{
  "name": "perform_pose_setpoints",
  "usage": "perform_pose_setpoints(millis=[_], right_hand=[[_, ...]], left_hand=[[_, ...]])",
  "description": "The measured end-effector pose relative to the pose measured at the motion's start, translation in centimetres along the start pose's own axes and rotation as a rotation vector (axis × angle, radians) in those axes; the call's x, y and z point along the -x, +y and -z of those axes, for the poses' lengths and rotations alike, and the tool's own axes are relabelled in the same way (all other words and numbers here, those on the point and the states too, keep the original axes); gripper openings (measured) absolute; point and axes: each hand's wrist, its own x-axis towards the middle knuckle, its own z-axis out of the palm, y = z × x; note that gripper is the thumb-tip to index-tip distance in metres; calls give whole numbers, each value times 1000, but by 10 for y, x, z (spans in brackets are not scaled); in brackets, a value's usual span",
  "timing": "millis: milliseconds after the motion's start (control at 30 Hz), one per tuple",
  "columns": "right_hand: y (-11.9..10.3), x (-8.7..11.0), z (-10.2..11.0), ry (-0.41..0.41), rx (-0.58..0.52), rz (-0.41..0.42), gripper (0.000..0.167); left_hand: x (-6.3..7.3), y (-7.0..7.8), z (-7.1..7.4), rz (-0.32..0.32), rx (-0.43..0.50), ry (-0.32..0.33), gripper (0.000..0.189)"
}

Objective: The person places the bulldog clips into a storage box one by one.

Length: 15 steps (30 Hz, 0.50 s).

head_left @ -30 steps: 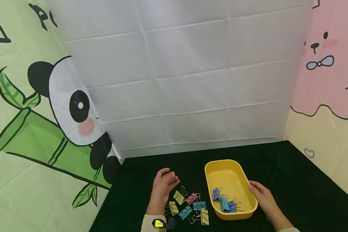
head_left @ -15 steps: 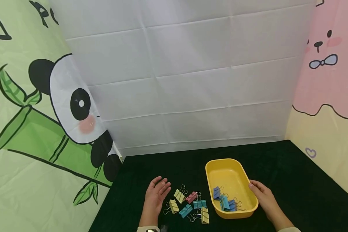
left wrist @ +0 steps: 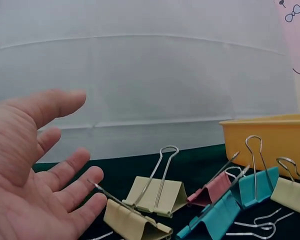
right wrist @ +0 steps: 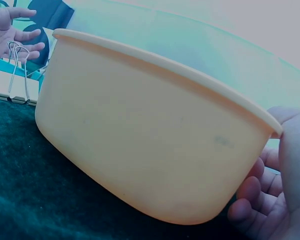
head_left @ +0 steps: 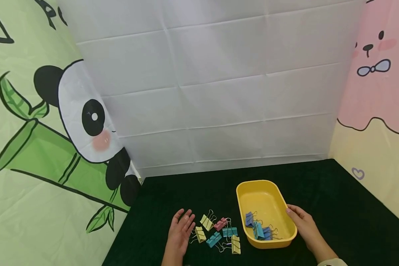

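Observation:
My left hand [head_left: 180, 233] is held palm up with its fingers spread and loose, just left of a group of binder clips. Nothing is in its grasp; in the left wrist view its fingertips come close to a yellow binder clip [left wrist: 135, 220]. The group also has a pink clip [head_left: 221, 223], a teal clip [head_left: 214, 239] and another teal clip [head_left: 230, 231]. At the right, my right hand [head_left: 305, 226] grips the side rim of a yellow plastic tub [head_left: 264, 201], thumb over the edge and fingers outside. Blue clips [head_left: 249, 219] and a teal clip [head_left: 258, 231] lie in its near end.
Dark green cloth [head_left: 193, 192] covers the table. Behind it hangs a white sheet [head_left: 219, 111], with a panda-printed cloth [head_left: 46, 155] at the left and a pink-and-cream printed one [head_left: 379, 103] at the right.
My left hand has drawn back leftward and toward me, away from above the clips, and its fingers have spread. My right hand keeps its hold on the tub. The clips look unmoved.

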Motion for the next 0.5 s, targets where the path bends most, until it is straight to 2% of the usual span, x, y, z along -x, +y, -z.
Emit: perform_pose_setpoints(millis=[167,500], right_hand=[[0,0,0,6,6,-2,75],[0,0,0,9,1,-2,75]], left_hand=[[1,-3,4,16,-62,-16,69],[2,-1,8,16,-245,-43,61]])
